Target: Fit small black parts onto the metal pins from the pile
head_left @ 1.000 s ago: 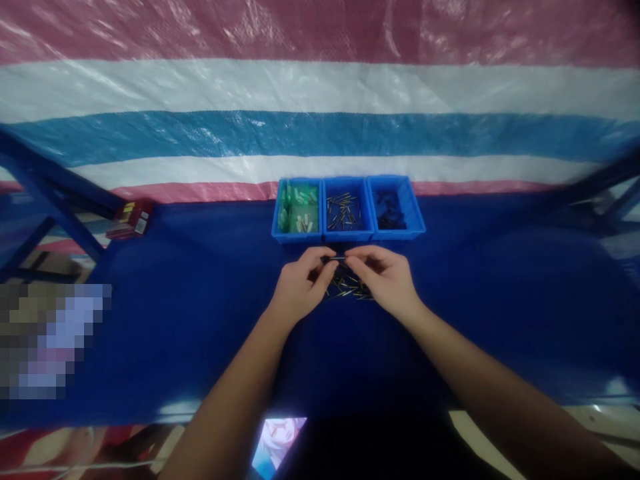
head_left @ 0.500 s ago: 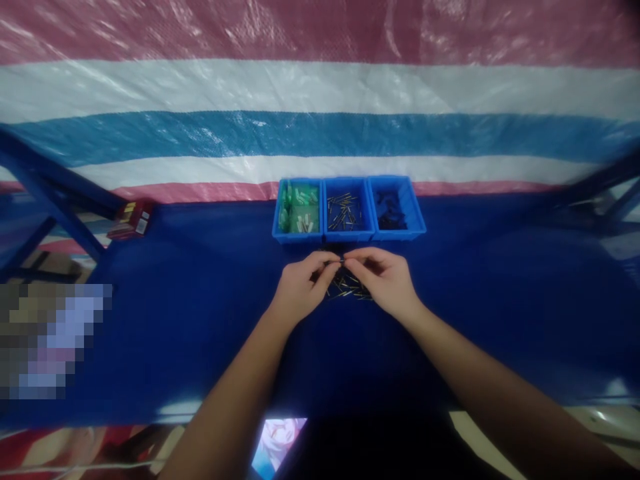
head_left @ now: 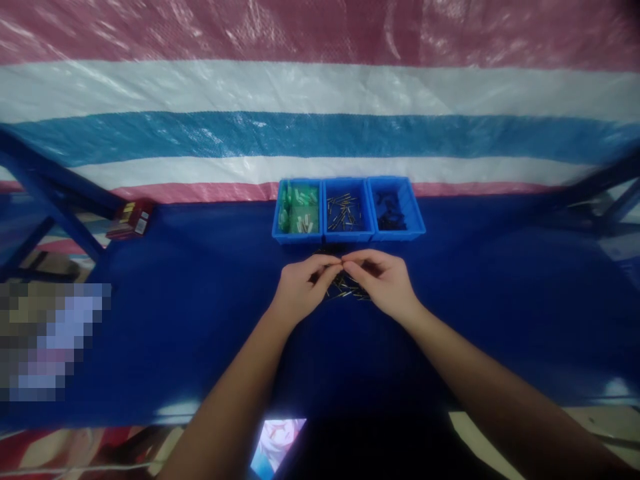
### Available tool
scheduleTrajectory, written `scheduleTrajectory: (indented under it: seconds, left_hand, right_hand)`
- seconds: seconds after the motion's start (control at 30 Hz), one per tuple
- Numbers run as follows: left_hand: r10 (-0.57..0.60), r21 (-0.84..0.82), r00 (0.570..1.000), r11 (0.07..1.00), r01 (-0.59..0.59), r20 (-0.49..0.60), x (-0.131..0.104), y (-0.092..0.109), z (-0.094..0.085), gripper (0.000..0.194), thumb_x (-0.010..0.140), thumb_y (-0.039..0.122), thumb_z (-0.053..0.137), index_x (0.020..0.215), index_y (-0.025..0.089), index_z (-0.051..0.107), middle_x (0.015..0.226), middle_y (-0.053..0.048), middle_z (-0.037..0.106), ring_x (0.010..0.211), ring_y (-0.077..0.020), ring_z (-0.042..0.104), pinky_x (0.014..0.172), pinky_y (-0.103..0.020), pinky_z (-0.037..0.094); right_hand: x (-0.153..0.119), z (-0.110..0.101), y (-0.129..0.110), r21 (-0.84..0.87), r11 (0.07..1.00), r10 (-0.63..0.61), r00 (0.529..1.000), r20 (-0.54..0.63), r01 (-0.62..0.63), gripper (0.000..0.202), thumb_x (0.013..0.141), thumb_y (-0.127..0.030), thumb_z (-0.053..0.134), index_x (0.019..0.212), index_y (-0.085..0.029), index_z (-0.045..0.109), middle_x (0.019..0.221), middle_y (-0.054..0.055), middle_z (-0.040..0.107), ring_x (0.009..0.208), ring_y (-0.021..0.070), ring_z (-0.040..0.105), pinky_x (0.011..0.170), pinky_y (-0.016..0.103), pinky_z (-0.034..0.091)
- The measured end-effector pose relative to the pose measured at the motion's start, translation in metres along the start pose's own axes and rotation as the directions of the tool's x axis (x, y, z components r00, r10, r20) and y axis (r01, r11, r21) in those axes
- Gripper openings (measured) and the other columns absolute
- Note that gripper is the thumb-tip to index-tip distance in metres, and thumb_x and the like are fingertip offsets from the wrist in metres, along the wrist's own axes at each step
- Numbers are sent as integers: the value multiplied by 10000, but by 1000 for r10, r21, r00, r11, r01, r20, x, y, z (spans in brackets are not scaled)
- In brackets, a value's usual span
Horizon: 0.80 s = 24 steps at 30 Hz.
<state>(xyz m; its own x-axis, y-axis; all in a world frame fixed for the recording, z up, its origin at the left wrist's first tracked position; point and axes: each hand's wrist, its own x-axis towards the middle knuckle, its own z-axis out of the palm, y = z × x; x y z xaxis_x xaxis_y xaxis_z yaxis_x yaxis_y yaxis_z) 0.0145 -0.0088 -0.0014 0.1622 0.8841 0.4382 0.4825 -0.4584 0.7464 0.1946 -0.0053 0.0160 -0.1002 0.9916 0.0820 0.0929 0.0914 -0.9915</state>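
Note:
My left hand point(head_left: 305, 283) and my right hand point(head_left: 383, 280) meet fingertip to fingertip above the middle of the blue table. Both are closed in a pinch, and what they hold between them is too small and too covered to name. Beneath the fingers lies a loose pile of thin, shiny metal pieces point(head_left: 347, 288), partly hidden by both hands. Just beyond the hands stand three blue bins side by side. The left bin point(head_left: 299, 237) has small whitish pieces on green, the middle bin point(head_left: 349, 236) slim metal pieces, and the right bin point(head_left: 417, 212) dark small parts.
A red box point(head_left: 131, 219) sits at the table's back left corner near a blue metal frame point(head_left: 55, 187). Striped plastic sheeting point(head_left: 320, 90) hangs behind the blue table point(head_left: 200, 320). A lit screen point(head_left: 277, 443) shows below the front edge.
My fingertips have drawn slightly closer together, and the small dark gap between them has closed. Both hands stay over the pile; the bins have not moved.

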Motion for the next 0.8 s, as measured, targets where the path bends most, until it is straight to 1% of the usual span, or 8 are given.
scheduleTrajectory:
  seconds: [0.13,0.27,0.37,0.43,0.5,0.6,0.73,0.8]
  left_hand:
    - [-24,18,1000,1000,23,15,0,0,-2,133,941,280,628,907,188,717,749,18,736,611,-86,655,603,-180,496]
    - [12,73,998,997,-17,66,1,-2,-6,300,992,337,540,806,178,715,654,10,705,578,-98,641,560,-198,468]
    - [21,50,999,998,-23,45,1,-3,-4,228,968,361,588,915,196,736,710,11,729,606,-103,656,600,-204,499]
    - [12,37,1000,999,-12,14,0,-3,-2,170,936,339,641,1008,215,731,695,31,717,575,-94,636,611,-201,508]
    - [-1,31,1000,1000,1,-1,0,-2,-1,149,927,304,650,1024,221,727,696,36,715,564,-89,626,612,-198,508]
    - [-9,22,1000,1000,8,25,-1,-2,-2,147,948,308,617,965,209,724,778,10,743,624,-101,654,616,-201,504]
    - [15,58,997,998,-19,76,0,-3,-6,293,989,345,544,795,179,689,610,22,660,541,-93,602,546,-203,446]
    - [27,74,996,997,-33,81,0,-3,-7,307,988,350,544,777,177,685,605,21,654,540,-92,598,542,-205,437]
  right_hand:
    - [-2,0,-2,-59,998,-6,1000,12,6,152,809,-324,767,905,-207,781,838,43,780,701,165,699,626,310,577]
    - [-4,1,-2,-94,995,-17,999,32,20,146,816,-317,762,918,-214,781,866,45,782,719,168,701,635,316,584]
    - [-2,1,-1,-56,998,-10,1000,15,11,147,812,-322,765,916,-219,782,836,36,779,685,159,696,619,313,584]
    - [-1,1,0,-11,1000,-10,1000,2,10,143,805,-317,771,908,-218,781,810,29,775,677,156,698,625,312,585]
    - [0,0,1,9,1000,-15,1000,-8,15,137,799,-311,775,901,-220,779,797,24,773,684,157,703,629,309,585]
    - [-1,0,1,-35,999,-21,1000,-6,21,142,809,-320,767,911,-222,780,811,28,774,683,159,698,618,310,579]
    - [-3,0,-1,-144,987,-63,998,26,67,146,836,-318,742,942,-226,781,881,39,777,696,155,684,615,304,566]
    - [-4,0,-2,-143,987,-65,997,29,68,144,840,-314,738,946,-225,780,882,39,777,697,155,684,613,302,562]
